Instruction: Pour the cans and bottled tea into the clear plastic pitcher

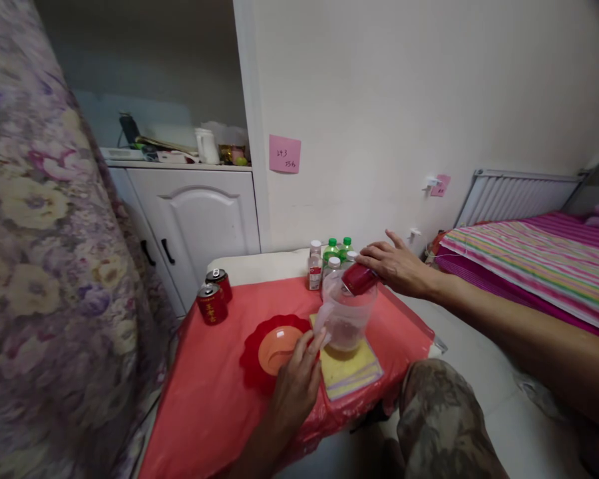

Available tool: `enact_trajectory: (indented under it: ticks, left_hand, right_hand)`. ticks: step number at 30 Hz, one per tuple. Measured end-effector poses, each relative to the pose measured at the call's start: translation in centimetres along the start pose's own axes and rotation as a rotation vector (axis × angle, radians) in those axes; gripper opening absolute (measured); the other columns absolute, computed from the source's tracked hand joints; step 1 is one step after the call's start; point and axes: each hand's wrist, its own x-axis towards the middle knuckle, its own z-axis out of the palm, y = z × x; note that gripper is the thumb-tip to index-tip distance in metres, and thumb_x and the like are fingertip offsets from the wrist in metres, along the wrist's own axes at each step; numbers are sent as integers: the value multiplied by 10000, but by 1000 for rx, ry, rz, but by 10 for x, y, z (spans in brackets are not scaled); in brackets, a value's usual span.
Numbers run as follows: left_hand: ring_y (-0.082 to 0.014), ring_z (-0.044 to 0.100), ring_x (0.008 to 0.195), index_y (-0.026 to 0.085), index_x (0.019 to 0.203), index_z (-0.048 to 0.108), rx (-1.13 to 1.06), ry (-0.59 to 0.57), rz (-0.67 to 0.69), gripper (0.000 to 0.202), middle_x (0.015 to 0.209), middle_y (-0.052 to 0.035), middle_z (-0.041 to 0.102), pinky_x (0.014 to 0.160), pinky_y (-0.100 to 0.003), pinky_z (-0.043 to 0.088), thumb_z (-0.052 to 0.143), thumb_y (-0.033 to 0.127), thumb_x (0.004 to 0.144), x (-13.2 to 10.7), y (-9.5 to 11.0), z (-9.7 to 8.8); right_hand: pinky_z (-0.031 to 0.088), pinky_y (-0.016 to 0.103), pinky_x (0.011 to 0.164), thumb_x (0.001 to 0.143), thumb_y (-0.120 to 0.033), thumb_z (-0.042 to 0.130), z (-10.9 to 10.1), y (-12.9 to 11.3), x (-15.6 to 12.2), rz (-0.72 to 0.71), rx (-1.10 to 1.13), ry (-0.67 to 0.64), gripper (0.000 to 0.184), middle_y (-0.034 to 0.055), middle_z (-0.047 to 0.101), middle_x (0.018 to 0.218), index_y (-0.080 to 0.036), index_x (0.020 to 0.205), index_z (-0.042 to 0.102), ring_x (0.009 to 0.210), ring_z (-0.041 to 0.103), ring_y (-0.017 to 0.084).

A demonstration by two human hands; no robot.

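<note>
My right hand (389, 266) is wrapped round a red drink can (359, 279), tilted with its top end down at the mouth of a clear plastic jug (349, 322). Whether liquid runs from the can I cannot tell. With closed fingers my left hand (302, 372) grips the jug's handle (323, 319). Under the jug lies a folded yellow cloth (352, 369). Just left of the jug is a red scalloped dish with an orange bowl-shaped centre (274, 349), partly covered by my left hand.
Two red cans, the nearer one (212, 305) upright, stand at the table's left back. Several bottles, including one with a red-and-white label (314, 273), stand behind the jug. A red plastic cover (194, 392) drapes the table. A bed (524, 246) is at right, a floral curtain (54, 233) at left.
</note>
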Motion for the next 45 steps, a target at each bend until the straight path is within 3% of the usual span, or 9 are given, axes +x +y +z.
enact_trajectory:
  ticks: [8, 14, 21, 27, 30, 34, 37, 42, 45]
  left_hand:
    - [-206, 577, 1279, 297, 1494, 345, -1, -22, 3, 561, 1459, -129, 483, 989, -358, 534, 371, 128, 959, -1, -2, 2]
    - [-213, 586, 1272, 284, 1496, 354, 9, -11, 19, 560, 1456, -144, 497, 976, -362, 546, 381, 140, 956, 1, -3, 1]
    - [-221, 544, 1329, 279, 1490, 370, 54, 39, 62, 556, 1445, -144, 528, 1023, -373, 523, 388, 129, 956, -1, -6, 0]
    - [-197, 659, 1111, 279, 1428, 436, 118, 205, 129, 557, 1263, -133, 567, 860, -318, 591, 424, 57, 917, -1, -7, -2]
    - [-183, 664, 1031, 262, 1418, 433, 152, 299, 172, 553, 1148, -112, 593, 823, -301, 595, 449, 44, 909, -5, -9, -3]
    - [-186, 665, 1054, 253, 1386, 452, 152, 300, 184, 512, 1124, -103, 642, 855, -307, 593, 469, 56, 914, -18, -6, -3]
    - [-174, 692, 999, 261, 1345, 483, 77, 248, 188, 470, 1070, -88, 679, 811, -273, 601, 476, 74, 914, -31, 8, 2]
    - [-182, 708, 980, 298, 1274, 545, -111, 148, 28, 416, 1086, -76, 705, 817, -279, 601, 540, 119, 897, -49, 49, 38]
    - [-223, 680, 1061, 313, 1300, 538, -249, 233, -109, 428, 1201, -90, 671, 874, -360, 593, 543, 176, 895, -53, 73, 69]
  right_hand:
    - [145, 674, 1139, 860, -145, 578, 6, 0, -6, 26, 37, 20, 543, 146, 625, 1348, -212, 1388, 470, 1265, 522, 332]
    - [199, 699, 1113, 812, -174, 647, 10, -2, -17, 209, 228, 41, 578, 157, 623, 1337, -222, 1368, 496, 1230, 550, 350]
    - [443, 488, 1022, 668, -382, 811, 35, -9, -63, 704, 1069, 304, 702, 107, 658, 1237, -203, 1295, 550, 1159, 594, 313]
    - [516, 387, 895, 644, -381, 839, 84, -66, -124, 958, 1682, 566, 641, 83, 707, 1189, -219, 1217, 602, 1036, 651, 266]
    - [545, 379, 841, 642, -375, 837, 104, -108, -140, 978, 1890, 625, 621, 77, 754, 1076, -212, 1201, 621, 932, 697, 258]
    - [574, 360, 490, 652, -359, 832, 111, -147, -144, 858, 2210, 402, 727, 90, 745, 1072, -236, 1302, 532, 561, 693, 210]
    - [535, 300, 385, 625, -315, 855, 112, -157, -145, 812, 2254, 345, 823, 91, 726, 1121, -253, 1350, 470, 477, 632, 149]
    - [511, 239, 449, 565, -353, 896, 121, -161, -146, 773, 2227, 300, 876, 104, 714, 1171, -239, 1340, 505, 584, 645, 140]
    - [581, 350, 789, 529, -417, 914, 122, -164, -145, 725, 2196, 313, 917, 118, 695, 1235, -230, 1340, 528, 914, 706, 257]
